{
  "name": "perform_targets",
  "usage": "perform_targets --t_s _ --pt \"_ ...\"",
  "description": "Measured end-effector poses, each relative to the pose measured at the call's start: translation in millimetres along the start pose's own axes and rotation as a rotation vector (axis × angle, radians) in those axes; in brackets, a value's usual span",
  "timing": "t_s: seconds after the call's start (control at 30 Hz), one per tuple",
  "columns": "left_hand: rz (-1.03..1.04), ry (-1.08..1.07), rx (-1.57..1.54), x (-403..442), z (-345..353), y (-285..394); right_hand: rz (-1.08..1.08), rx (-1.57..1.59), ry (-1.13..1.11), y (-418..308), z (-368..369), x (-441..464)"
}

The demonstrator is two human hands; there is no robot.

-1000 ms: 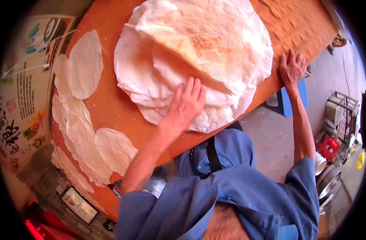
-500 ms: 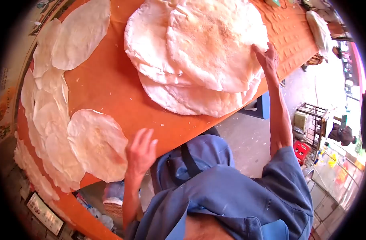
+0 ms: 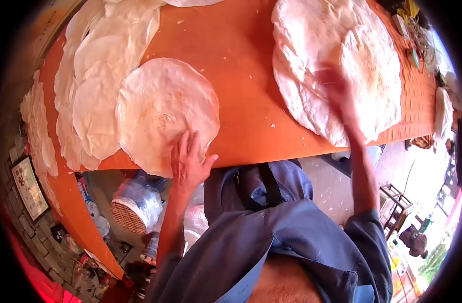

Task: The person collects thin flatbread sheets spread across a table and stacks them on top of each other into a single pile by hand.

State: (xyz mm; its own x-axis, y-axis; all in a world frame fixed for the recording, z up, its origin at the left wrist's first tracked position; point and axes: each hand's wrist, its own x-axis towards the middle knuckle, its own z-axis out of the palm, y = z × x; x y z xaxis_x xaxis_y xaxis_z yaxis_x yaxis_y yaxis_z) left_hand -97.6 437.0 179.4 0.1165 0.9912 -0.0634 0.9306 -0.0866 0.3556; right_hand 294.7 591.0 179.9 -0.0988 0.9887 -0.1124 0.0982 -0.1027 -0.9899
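My left hand (image 3: 189, 162) lies with fingers spread on the near right part of a thin, round flatbread (image 3: 162, 103). That flatbread overlaps a row of pale, thin flatbreads (image 3: 97, 96) along the left of the table, and its near edge hangs slightly over the table's edge. On the right is a pile of large, floury, wrinkled flatbreads (image 3: 304, 43). Over the pile's middle, my right hand (image 3: 337, 91) is smeared by motion. Its fingers cannot be made out, nor whether it touches the top flatbread.
An orange table (image 3: 241, 76) runs across in front of me. Below its left part stands a wicker basket (image 3: 127, 217) with clear plastic over it. More thin sheets (image 3: 39, 129) lie at the far left. A metal rack (image 3: 395, 204) stands at the right.
The view has swung left. My left hand has gone from beside the round flatbread to resting on it. My right hand has left the pile's right edge and is over its middle.
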Motion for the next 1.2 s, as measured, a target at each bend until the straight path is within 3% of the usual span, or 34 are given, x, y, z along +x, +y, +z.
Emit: perform_targets --t_s 0.03,0.07,0.1,0.2,0.23,0.27,0.3,0.33,0.4,0.43,0.5,0.53,0.6,0.63,0.67,0.73,0.8,0.83,0.87,0.9,0.93,0.97,1.0,1.07,1.1,1.13,1.17,1.2 --pt "0.017 0.0 0.022 -2 -3 4 0.134 -0.256 -0.083 -6 61 3" --pt "0.012 0.034 0.039 -3 -3 7 0.082 -0.182 -0.195 21 109 8" --pt "0.012 0.049 0.024 -7 -1 1 0.35 -0.087 -0.254 2 153 11" --pt "0.045 0.177 -0.085 -19 12 -15 0.326 -0.126 -0.242 24 227 33" --pt "0.038 0.184 -0.108 -23 12 -20 0.304 -0.264 -0.083 22 245 34" --pt "0.09 0.196 -0.132 -28 13 -26 0.152 -0.394 -0.067 35 254 35" --pt "0.141 0.212 -0.149 -29 15 -34 0.231 -0.517 -0.177 28 266 41" --pt "0.174 0.205 -0.167 -30 15 -37 0.166 -0.474 -0.193 27 267 38" --pt "0.227 0.182 -0.183 -30 8 -42 0.242 -0.069 -0.09 42 274 39" --pt "0.287 0.197 -0.229 -21 0 -37 0.239 -0.33 -0.181 -18 254 37" --pt "0.376 0.226 -0.313 -11 -27 -13 -0.129 -0.427 -0.103 -39 220 36" --pt "0.406 0.183 -0.387 -4 -38 -3 -0.311 -0.327 -0.018 -46 193 48" --pt "0.449 0.18 -0.424 12 -42 13 -0.359 -0.822 0.247 -146 126 42" --pt "0.467 0.175 -0.442 20 -42 18 -0.409 -0.931 0.34 -181 97 43" --pt "0.443 0.159 -0.471 29 -35 18 -0.622 -0.954 0.399 -206 56 49" --pt "0.424 0.137 -0.443 47 -26 10 -0.608 -1.145 0.519 -283 41 24" --pt "0.36 0.119 -0.431 64 -24 4 -0.704 -1.389 0.649 -298 23 16" --pt "0.341 0.112 -0.412 73 -23 -1 -0.796 -1.46 0.713 -287 -5 26" --pt "0.311 0.114 -0.386 81 -21 -8 -0.575 -1.584 0.687 -272 -28 31" --pt "0.28 0.116 -0.356 89 -19 -19 -0.706 -1.583 0.549 -249 -50 40" --pt "0.248 0.123 -0.352 97 -17 -27 -0.454 -1.827 0.49 -220 -60 48" --pt "0.203 0.121 -0.328 104 -19 -32 -0.269 -1.872 0.384 -178 -82 59" --pt "0.16 0.121 -0.305 112 -21 -36 -0.082 -1.868 0.337 -140 -84 65" --pt "0.08 0.114 -0.278 126 -17 -45 0.024 -1.679 0.089 -57 -108 67" --pt "0.077 0.127 -0.246 134 -14 -48 0.222 -1.568 -0.152 -53 -91 76" --pt "0.072 0.139 -0.212 141 -10 -52 0.258 -1.474 -0.154 -69 -46 87" --pt "0.065 0.139 -0.177 145 -7 -56 -0.096 -1.345 -0.053 -55 -23 97" --pt "0.069 0.18 -0.132 152 -4 -60 -0.312 -1.172 0.053 -50 6 120"
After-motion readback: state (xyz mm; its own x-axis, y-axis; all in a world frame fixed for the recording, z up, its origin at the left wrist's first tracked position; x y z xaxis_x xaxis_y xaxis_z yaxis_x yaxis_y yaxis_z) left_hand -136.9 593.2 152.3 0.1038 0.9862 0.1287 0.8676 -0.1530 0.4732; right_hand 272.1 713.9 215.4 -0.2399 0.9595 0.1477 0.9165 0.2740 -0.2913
